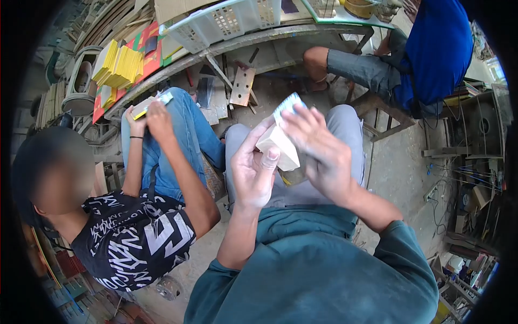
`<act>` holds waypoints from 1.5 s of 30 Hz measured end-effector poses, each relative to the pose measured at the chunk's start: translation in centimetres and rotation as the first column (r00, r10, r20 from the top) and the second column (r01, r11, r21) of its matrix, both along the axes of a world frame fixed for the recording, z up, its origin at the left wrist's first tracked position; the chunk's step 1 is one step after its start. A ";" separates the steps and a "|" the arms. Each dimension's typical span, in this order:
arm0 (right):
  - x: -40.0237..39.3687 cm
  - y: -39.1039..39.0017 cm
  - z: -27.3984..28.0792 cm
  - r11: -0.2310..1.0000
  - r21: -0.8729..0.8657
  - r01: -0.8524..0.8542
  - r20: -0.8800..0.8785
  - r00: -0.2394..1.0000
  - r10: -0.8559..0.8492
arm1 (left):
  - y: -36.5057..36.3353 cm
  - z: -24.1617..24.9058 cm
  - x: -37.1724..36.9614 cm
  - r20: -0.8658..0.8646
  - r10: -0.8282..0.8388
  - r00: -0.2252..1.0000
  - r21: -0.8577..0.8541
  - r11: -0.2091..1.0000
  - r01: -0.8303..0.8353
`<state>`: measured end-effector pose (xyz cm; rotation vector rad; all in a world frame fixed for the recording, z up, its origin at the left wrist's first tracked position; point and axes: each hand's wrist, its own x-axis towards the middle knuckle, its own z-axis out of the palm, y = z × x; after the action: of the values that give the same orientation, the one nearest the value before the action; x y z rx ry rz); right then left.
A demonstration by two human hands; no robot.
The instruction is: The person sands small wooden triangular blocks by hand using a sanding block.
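In front of my lap, my left hand (252,175) grips a pale wooden block (280,147), its thumb pressed on the near face. The block is tilted, and the fingers behind it are partly hidden. My right hand (322,154), smeared by motion, is at the block's far right side. Its fingers close over a piece of sandpaper (288,105) with blue print on its back, which sticks out beyond the block's upper end. Below the block, a small yellowish thing (292,176) shows in part between my legs.
At left, a seated co-worker (135,232) holds a yellow-edged piece (141,110) and a bluish sheet. A bench (216,51) ahead carries yellow-edged stacks (120,63) and a white plastic basket (224,24). Another person in blue (437,51) sits at right. A board with holes (243,86) leans below.
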<state>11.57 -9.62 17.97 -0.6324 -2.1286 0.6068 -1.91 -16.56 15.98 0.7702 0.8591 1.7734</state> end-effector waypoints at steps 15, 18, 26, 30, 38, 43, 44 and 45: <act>-0.8 1.1 -1.4 0.999 0.022 -0.023 0.022 0.999 0.023 | -0.3 -0.8 -1.1 0.073 -0.059 0.996 -0.061 0.996 0.064; -0.5 -0.1 -0.4 0.995 0.000 -0.104 0.017 0.994 0.104 | 0.0 -0.9 -1.7 0.139 -0.067 0.988 -0.042 0.996 0.073; -0.9 3.3 0.9 0.989 0.120 -0.087 -0.026 0.996 0.091 | -1.2 0.0 -3.1 -0.040 -0.117 0.992 -0.026 0.993 0.116; -1.4 2.9 0.5 0.959 0.045 -0.280 0.028 0.960 0.279 | -2.2 -0.4 -3.9 -0.352 -0.097 0.931 -0.072 0.994 0.077; -0.6 1.2 -1.5 0.898 0.068 -0.435 -0.215 0.873 0.439 | -1.7 -1.5 -3.6 0.076 -0.116 0.990 -0.028 0.993 0.118; -2.2 2.3 -4.0 0.903 0.138 -0.407 -0.105 0.900 0.422 | -1.9 -2.8 -3.4 0.500 -0.325 0.803 0.143 0.945 0.293; -2.3 3.9 -4.3 0.943 0.142 -0.301 -0.021 0.951 0.307 | -1.8 -3.0 -3.6 0.497 -0.326 0.804 0.146 0.945 0.292; -2.7 5.5 -5.1 0.973 0.148 -0.180 0.022 0.984 0.179 | -1.6 -3.1 -3.7 0.587 -0.380 0.715 0.197 0.924 0.329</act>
<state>8.90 -4.15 12.85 -0.3631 -2.2304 0.5362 -5.64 -18.17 12.92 0.3188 0.1754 1.5584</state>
